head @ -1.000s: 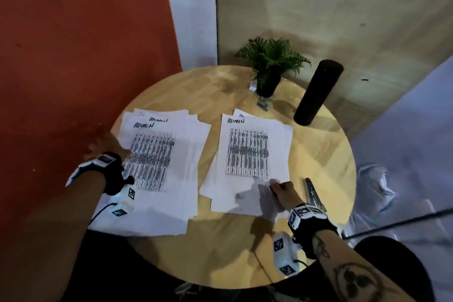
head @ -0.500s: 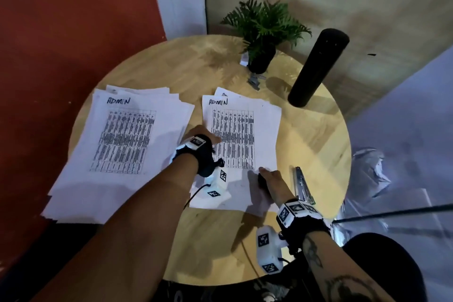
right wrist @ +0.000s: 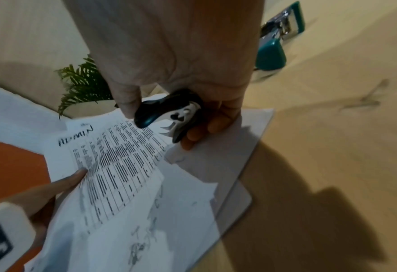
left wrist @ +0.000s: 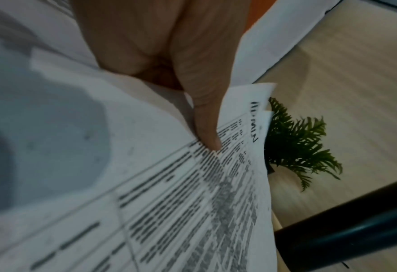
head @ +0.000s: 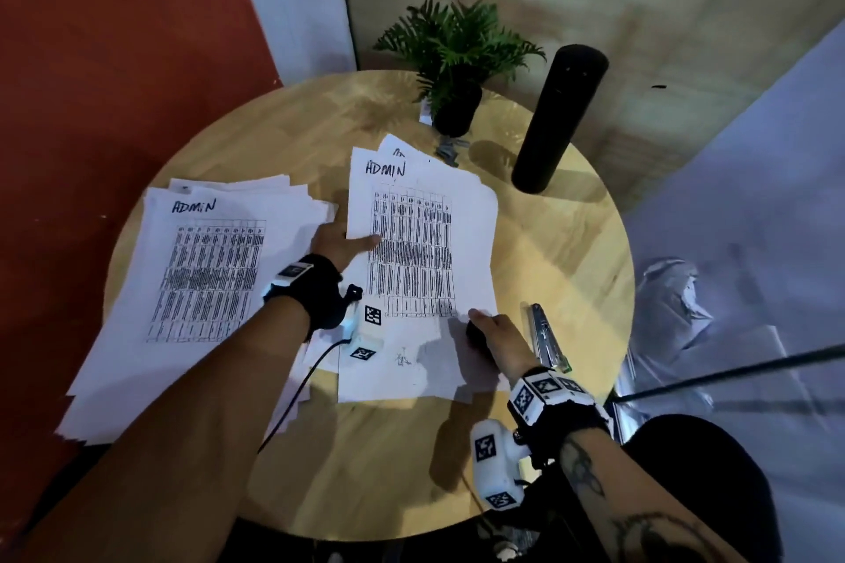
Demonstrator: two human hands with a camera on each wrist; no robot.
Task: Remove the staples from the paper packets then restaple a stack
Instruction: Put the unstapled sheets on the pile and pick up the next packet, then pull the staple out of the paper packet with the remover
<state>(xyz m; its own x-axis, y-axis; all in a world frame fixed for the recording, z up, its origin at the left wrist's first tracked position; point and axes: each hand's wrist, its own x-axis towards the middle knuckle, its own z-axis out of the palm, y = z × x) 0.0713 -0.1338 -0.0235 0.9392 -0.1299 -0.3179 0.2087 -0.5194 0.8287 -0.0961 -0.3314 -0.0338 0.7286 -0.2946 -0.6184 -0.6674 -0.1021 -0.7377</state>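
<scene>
Two piles of printed sheets headed ADMIN lie on a round wooden table (head: 562, 270). My left hand (head: 344, 240) pinches the left edge of the top sheet (head: 420, 242) of the right pile, thumb (left wrist: 206, 128) on top and fingers underneath, so that edge is raised. My right hand (head: 485, 325) rests at this pile's lower right and grips a black staple remover (right wrist: 169, 114), its metal claws just above the paper (right wrist: 122, 165). The left pile (head: 205, 270) lies flat and untouched. A teal and chrome stapler (head: 546, 336) lies just right of my right hand.
A small potted fern (head: 457, 59) and a tall black cylinder (head: 558, 119) stand at the table's far edge. A little heap of grey metal bits (head: 450, 149) lies near the pot. Red and pale walls close in behind the table.
My left hand crossed from the left pile to the right pile and took hold of its top sheet's left edge, lifting it. My right hand stayed at the pile's lower right corner.
</scene>
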